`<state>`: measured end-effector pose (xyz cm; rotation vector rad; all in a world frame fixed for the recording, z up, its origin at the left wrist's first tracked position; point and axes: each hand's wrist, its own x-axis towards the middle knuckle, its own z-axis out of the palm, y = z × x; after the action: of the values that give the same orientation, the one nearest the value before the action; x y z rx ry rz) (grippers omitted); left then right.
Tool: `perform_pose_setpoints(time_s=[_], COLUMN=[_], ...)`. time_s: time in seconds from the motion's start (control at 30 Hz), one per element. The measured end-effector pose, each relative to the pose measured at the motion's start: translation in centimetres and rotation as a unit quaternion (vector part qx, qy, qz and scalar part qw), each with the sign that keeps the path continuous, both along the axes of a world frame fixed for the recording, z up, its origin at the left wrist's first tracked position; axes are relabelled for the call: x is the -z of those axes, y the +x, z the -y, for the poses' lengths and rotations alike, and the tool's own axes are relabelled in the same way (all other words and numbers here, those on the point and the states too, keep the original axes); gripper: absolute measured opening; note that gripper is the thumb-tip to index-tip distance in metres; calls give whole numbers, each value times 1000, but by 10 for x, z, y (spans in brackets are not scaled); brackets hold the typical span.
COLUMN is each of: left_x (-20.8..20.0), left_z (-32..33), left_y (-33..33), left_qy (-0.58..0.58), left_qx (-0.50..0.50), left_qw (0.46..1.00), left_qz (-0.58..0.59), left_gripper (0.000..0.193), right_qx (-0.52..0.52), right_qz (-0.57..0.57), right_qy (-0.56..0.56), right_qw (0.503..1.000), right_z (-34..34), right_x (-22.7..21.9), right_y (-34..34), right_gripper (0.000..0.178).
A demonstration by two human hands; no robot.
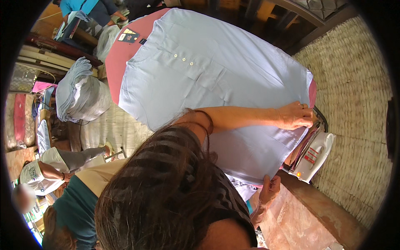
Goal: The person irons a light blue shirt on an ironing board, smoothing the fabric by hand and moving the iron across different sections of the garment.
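A light blue shirt [166,91] with a short button placket lies spread flat, its neck at the upper left and its hem at the right. Underneath is a padded board with a dusky red cover [113,68]. My left hand [293,116] reaches across the shirt, its fingers closed on the hem near the board's right end. Lower down, my right hand [270,188] pinches the nearer end of the hem between thumb and fingers. Just right of both hands stands a white iron [314,157] with a lit orange lamp. My hair and striped sleeve hide the shirt's near side.
A stack of folded blue garments [77,93] in clear plastic stands at the left. A printed hang tag [129,36] lies by the neck. Other people sit at lower left and upper left. Dark wooden furniture [266,16] borders the far side; patterned flooring [354,104] lies at right.
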<state>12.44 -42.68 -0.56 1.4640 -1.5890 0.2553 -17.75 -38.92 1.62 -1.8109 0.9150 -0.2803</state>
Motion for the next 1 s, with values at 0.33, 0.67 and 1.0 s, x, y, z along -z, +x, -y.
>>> perform_pose_setpoints(time_s=[0.33,0.67,1.0], left_x=[6,0,-41], left_z=[-39,-345,-500], left_y=[38,269,245], left_qy=[73,233,181], left_qx=[-35,-531,-494], left_qw=[997,814,839], left_qz=[3,38,-140], left_gripper=[29,16,29], right_qx=[-38,-280,-489], right_qz=[-44,111,249], right_qy=[-258,-353,-359], right_qw=[964,886,755], right_z=[23,-10,-185], right_x=[-13,-53,-13], right_y=[37,297,561], right_gripper=[22,25,26])
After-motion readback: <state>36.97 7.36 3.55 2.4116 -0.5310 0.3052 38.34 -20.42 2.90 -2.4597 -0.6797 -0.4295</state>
